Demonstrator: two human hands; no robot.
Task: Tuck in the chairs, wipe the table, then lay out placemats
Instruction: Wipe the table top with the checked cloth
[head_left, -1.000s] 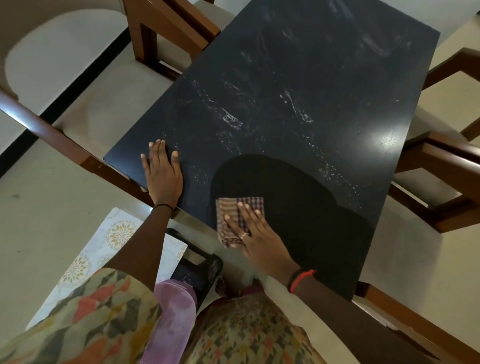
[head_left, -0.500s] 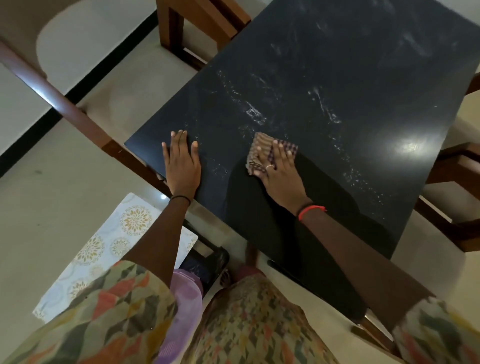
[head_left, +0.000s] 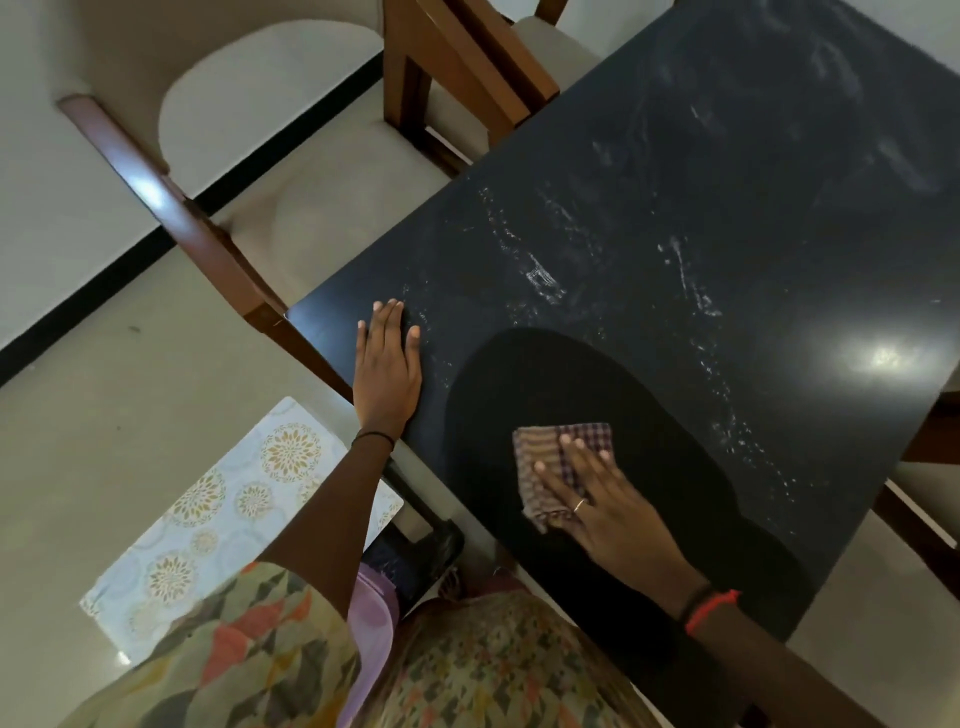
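The checked cloth (head_left: 558, 470) lies at about 6 o'clock on the dark counter (head_left: 675, 234), pinned flat under the right hand (head_left: 602, 501). The left hand (head_left: 387, 371), at 9 o'clock, rests flat and empty. The cloth looks soft, light and floppy; a spread palm should control it best.

A folded checked cloth (head_left: 558, 467) lies flat on the smeared black table (head_left: 701, 208), near its front edge.

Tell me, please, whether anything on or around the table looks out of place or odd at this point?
Yes. White streaks cross the dark table beyond the checked cloth under the right hand, so that part looks unwiped. A patterned placemat lies on the floor beside the person.
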